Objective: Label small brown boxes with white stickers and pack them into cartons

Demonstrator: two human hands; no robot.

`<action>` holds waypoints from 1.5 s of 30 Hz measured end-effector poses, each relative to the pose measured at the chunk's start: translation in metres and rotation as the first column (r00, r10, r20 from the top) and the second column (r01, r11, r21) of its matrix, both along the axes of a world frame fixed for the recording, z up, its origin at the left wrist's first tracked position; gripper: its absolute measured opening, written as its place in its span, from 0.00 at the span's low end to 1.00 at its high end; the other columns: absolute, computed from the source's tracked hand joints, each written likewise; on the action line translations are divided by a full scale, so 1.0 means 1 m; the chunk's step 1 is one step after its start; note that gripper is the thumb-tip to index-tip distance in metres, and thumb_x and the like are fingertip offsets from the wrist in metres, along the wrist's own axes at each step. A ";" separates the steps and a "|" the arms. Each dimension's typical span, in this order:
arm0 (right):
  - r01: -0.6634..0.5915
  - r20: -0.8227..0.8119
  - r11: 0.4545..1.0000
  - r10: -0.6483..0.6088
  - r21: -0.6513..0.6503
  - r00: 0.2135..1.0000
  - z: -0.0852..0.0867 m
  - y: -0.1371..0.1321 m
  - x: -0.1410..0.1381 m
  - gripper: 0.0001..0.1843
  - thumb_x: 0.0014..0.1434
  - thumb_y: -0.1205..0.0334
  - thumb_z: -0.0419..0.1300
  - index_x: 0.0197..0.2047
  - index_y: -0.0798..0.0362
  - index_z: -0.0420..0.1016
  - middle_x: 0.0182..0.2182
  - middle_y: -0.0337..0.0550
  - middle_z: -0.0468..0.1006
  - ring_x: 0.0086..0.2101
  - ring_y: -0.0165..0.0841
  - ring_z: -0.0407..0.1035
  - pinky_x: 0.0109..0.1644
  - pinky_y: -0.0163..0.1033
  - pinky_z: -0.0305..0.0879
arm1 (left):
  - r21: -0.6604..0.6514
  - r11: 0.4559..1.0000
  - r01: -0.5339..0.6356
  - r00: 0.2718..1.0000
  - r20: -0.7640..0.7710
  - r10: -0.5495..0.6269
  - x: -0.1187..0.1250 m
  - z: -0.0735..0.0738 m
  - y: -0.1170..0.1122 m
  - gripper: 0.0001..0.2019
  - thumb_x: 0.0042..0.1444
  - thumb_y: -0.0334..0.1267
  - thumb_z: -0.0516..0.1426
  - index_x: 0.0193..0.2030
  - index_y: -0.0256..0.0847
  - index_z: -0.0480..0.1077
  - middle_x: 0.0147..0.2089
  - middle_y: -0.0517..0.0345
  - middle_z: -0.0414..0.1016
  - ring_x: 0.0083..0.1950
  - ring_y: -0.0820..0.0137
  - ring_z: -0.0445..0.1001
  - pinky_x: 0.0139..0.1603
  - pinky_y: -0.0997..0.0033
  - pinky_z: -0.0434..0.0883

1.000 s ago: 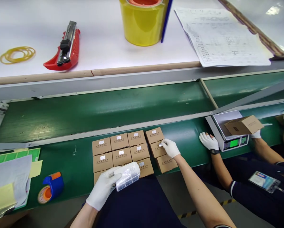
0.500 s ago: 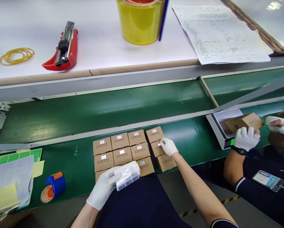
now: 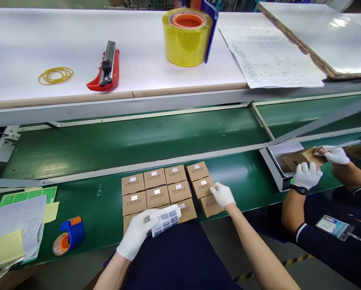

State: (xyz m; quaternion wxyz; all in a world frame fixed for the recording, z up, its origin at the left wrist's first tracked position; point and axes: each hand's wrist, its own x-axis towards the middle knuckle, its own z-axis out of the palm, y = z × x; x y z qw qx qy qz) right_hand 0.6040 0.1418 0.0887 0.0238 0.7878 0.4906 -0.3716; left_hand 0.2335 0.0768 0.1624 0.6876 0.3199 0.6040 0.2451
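My left hand (image 3: 138,233), in a white glove, grips a folded strip of stickers (image 3: 167,220) with printed silver-grey rectangles. It is held over the front row of small brown cardboard boxes (image 3: 156,197), hiding part of that row. My right hand (image 3: 223,195), also gloved, has its fingers bunched at the right edge of the middle box (image 3: 202,187) in a separate column; nothing shows in them. That box carries a small white label (image 3: 203,182). Behind it the far box (image 3: 197,171) is labelled too. No label shows on the near box (image 3: 211,206).
A co-worker's gloved hand (image 3: 307,176) is at a carton on a scale (image 3: 271,165) to the right. Left lie a blue tape dispenser (image 3: 74,233) and papers (image 3: 23,225). The shelf above holds a red cutter (image 3: 108,68), yellow tape roll (image 3: 184,44) and rubber bands (image 3: 56,75).
My right hand has drawn back right from the middle box's label, which is now uncovered. The sticker strip has tilted slightly. The camera view has shifted, and the co-worker's hands have moved at the carton.
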 end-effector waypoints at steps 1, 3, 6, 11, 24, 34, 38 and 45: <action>-0.018 -0.160 0.999 0.026 0.049 0.987 0.008 -0.015 -0.015 0.13 0.68 0.53 0.55 0.40 0.50 0.78 0.38 0.45 0.83 0.42 0.39 0.78 0.50 0.42 0.71 | 0.033 0.999 0.040 0.999 -0.019 -0.040 0.004 0.000 0.000 0.18 0.55 0.48 0.67 0.49 0.40 0.81 0.53 0.49 0.84 0.56 0.51 0.80 0.59 0.56 0.76; -0.002 -0.534 0.986 0.092 0.167 0.840 0.023 -0.043 -0.050 0.14 0.64 0.52 0.60 0.48 0.49 0.79 0.44 0.43 0.83 0.45 0.37 0.78 0.52 0.42 0.72 | 0.098 0.988 0.121 0.991 -0.077 -0.114 0.012 0.001 0.000 0.18 0.56 0.48 0.66 0.49 0.40 0.81 0.52 0.48 0.84 0.54 0.52 0.80 0.58 0.55 0.75; 0.094 -0.786 0.970 0.122 0.223 0.606 0.041 -0.070 -0.094 0.23 0.59 0.53 0.66 0.57 0.49 0.76 0.50 0.44 0.82 0.47 0.38 0.77 0.55 0.45 0.72 | 0.179 0.964 0.196 0.968 -0.194 -0.161 0.025 0.008 -0.001 0.20 0.57 0.47 0.64 0.54 0.40 0.79 0.54 0.48 0.83 0.54 0.53 0.80 0.57 0.56 0.75; 0.136 -0.737 0.964 0.079 0.227 0.671 0.061 -0.080 -0.110 0.17 0.62 0.53 0.62 0.52 0.49 0.79 0.48 0.44 0.82 0.48 0.40 0.76 0.57 0.46 0.70 | 0.192 0.955 0.228 0.939 -0.304 -0.163 0.033 0.023 -0.007 0.25 0.61 0.46 0.61 0.63 0.40 0.74 0.39 0.55 0.82 0.42 0.58 0.79 0.47 0.60 0.74; -0.036 -0.711 0.963 0.222 0.266 0.667 0.102 -0.084 -0.115 0.08 0.60 0.59 0.63 0.43 0.48 0.79 0.39 0.38 0.80 0.37 0.34 0.73 0.43 0.39 0.68 | 0.345 0.882 0.322 0.939 -0.232 -0.253 0.035 0.044 -0.016 0.07 0.61 0.38 0.61 0.42 0.43 0.81 0.43 0.58 0.83 0.45 0.64 0.79 0.49 0.68 0.72; -0.111 -0.561 0.913 0.333 0.392 0.758 0.104 -0.084 -0.121 0.08 0.61 0.56 0.60 0.31 0.48 0.72 0.28 0.36 0.75 0.30 0.35 0.69 0.37 0.40 0.65 | 0.337 0.870 0.359 0.910 -0.333 -0.246 0.032 0.053 -0.020 0.08 0.61 0.41 0.59 0.35 0.43 0.77 0.34 0.60 0.80 0.38 0.64 0.76 0.43 0.66 0.70; -0.075 -0.539 0.919 0.291 0.386 0.791 0.100 -0.087 -0.120 0.11 0.63 0.51 0.61 0.32 0.47 0.73 0.28 0.37 0.77 0.30 0.35 0.70 0.37 0.41 0.66 | 0.228 0.957 0.180 0.978 -0.142 -0.150 0.035 0.038 -0.021 0.08 0.57 0.43 0.63 0.36 0.40 0.78 0.36 0.55 0.81 0.39 0.63 0.78 0.40 0.66 0.72; -0.010 -0.443 0.819 0.319 0.573 0.838 0.101 -0.089 -0.109 0.11 0.66 0.56 0.61 0.49 0.47 0.79 0.46 0.45 0.80 0.45 0.41 0.76 0.53 0.47 0.73 | 0.187 0.982 0.029 0.993 -0.118 -0.007 0.038 0.029 -0.021 0.13 0.55 0.47 0.67 0.38 0.38 0.82 0.41 0.51 0.84 0.44 0.59 0.80 0.45 0.63 0.75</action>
